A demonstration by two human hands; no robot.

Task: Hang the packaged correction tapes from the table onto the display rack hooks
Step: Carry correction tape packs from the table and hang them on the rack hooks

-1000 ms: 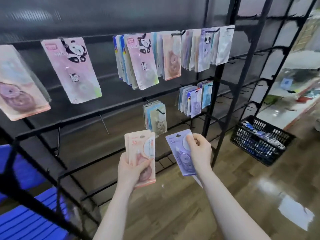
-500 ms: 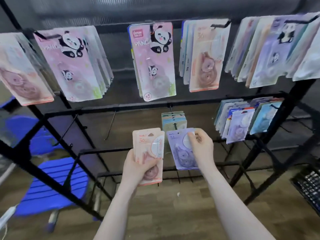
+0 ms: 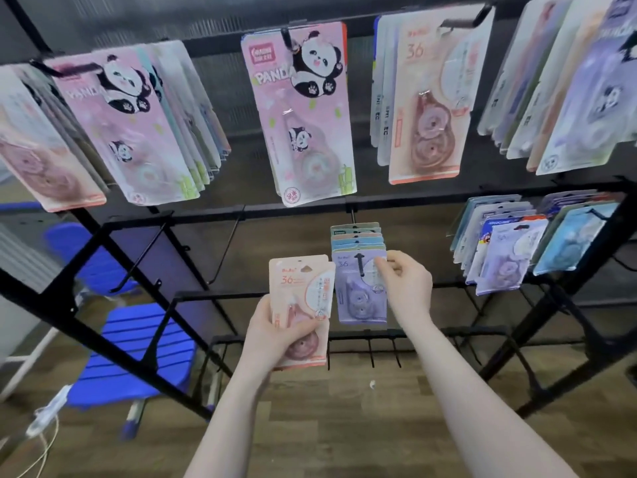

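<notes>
Purple pack point(image 3: 360, 291) just went onto the hook point(image 3: 359, 263), right hand point(image 3: 406, 288) still pinching it, left hand point(image 3: 275, 336) gripping the peach packs point(image 3: 301, 298) up next.

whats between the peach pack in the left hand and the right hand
In the head view, the purple pack hangs between them, on the hook. It sits just right of the peach pack in the left hand, and the right hand pinches its right edge.

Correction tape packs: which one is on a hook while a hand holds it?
The purple pack in the right hand, threaded on the middle-row hook in front of a stack. The peach packs in the left hand hang on nothing.
</notes>
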